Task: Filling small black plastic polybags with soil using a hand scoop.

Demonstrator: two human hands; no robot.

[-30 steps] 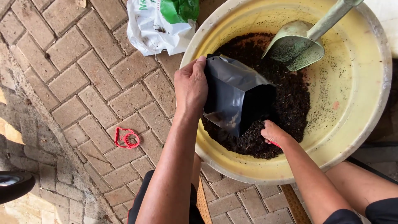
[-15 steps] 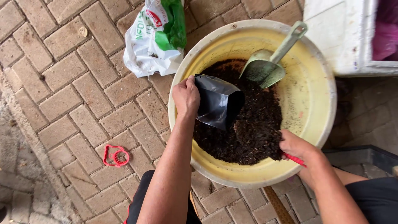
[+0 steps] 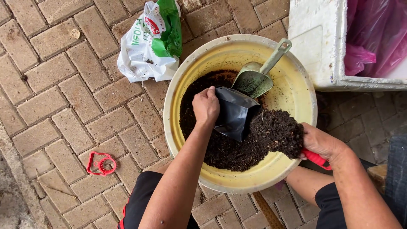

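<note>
My left hand (image 3: 206,106) grips the rim of a small black plastic bag (image 3: 234,113), holding it open over dark soil (image 3: 224,148) in a wide yellow basin (image 3: 182,85). My right hand (image 3: 320,142) holds a red-handled trowel (image 3: 316,159) heaped with soil (image 3: 280,132), its load right beside the bag's mouth. A grey-green scoop (image 3: 256,78) rests in the basin at the far side, its handle leaning on the rim.
A white and green plastic bag (image 3: 150,44) lies on the brick paving (image 3: 55,97) left of the basin. A white foam box (image 3: 316,46) with a pink bag (image 3: 375,34) stands at the upper right. A small red ring-shaped object (image 3: 101,164) lies on the bricks.
My right hand has lifted the trowel, heaped with soil, up to the bag's mouth. The view has pulled back, showing the foam box and pink bag.
</note>
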